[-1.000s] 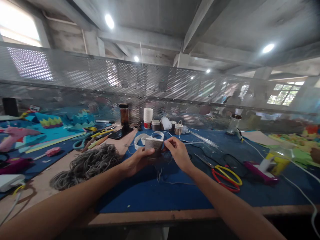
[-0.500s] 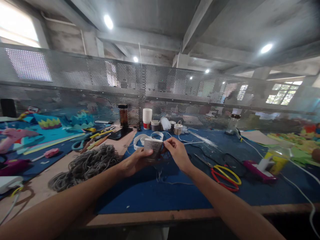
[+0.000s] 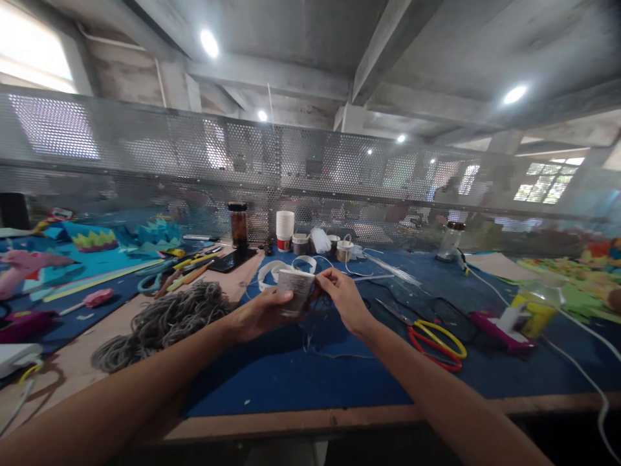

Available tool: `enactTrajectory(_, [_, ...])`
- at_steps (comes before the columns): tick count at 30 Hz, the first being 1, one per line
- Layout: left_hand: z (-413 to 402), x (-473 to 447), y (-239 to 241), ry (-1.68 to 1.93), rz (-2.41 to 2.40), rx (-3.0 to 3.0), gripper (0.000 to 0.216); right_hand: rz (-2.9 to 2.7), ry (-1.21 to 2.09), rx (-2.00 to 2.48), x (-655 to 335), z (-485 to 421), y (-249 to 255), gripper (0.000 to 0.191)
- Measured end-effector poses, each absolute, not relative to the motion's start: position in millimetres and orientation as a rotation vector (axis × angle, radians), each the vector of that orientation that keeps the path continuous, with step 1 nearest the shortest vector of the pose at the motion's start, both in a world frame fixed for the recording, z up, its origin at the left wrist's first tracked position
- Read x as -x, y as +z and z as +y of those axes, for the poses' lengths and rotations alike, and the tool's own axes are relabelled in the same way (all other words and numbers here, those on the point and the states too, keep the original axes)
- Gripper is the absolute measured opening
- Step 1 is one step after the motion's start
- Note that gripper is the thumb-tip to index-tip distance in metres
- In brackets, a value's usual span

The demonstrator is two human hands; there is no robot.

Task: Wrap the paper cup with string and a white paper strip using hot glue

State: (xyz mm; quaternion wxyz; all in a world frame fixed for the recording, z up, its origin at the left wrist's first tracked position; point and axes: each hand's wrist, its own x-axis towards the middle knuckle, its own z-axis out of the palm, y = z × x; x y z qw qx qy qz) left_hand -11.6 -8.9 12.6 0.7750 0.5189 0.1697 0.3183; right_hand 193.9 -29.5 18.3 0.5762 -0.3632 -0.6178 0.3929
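Observation:
My left hand (image 3: 259,312) is wrapped round a small grey cup (image 3: 295,290), held above the blue mat (image 3: 301,375) in mid-table. My right hand (image 3: 342,296) pinches at the cup's right rim; what sits between its fingertips is too small to make out. Thin white cord (image 3: 320,349) trails on the mat below both hands. White tape loops (image 3: 272,268) lie just behind the cup.
A heap of grey cord (image 3: 165,320) lies to the left. Red and yellow scissors (image 3: 436,343) and a glue gun (image 3: 504,327) lie to the right. A jar (image 3: 239,225), stacked cups (image 3: 284,230) and small rolls stand before a perforated metal screen (image 3: 310,168). Coloured felt pieces (image 3: 97,249) cover the far left.
The cup has tilted slightly in my left hand, its rim now turned more toward me. Both hands stay in nearly the same place.

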Motion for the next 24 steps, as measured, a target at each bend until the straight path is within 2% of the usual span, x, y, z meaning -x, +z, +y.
enactTrajectory(7, [-7.2,14.6,13.1,0.661,0.339,-1.091,0.045,-1.342,1.099,0.834,-191.6,-28.8,18.1,0.033])
enactTrajectory(14, [0.5,15.1,6.2,0.702,0.335,-1.052,0.043,-1.307,1.162,0.825,-191.1,-28.0,17.4,0.035])
enactTrajectory(24, [-1.2,10.5,12.9,0.825,0.461,-1.041,0.043,-1.349,1.020,0.931,-191.7,-22.8,12.9,0.032])
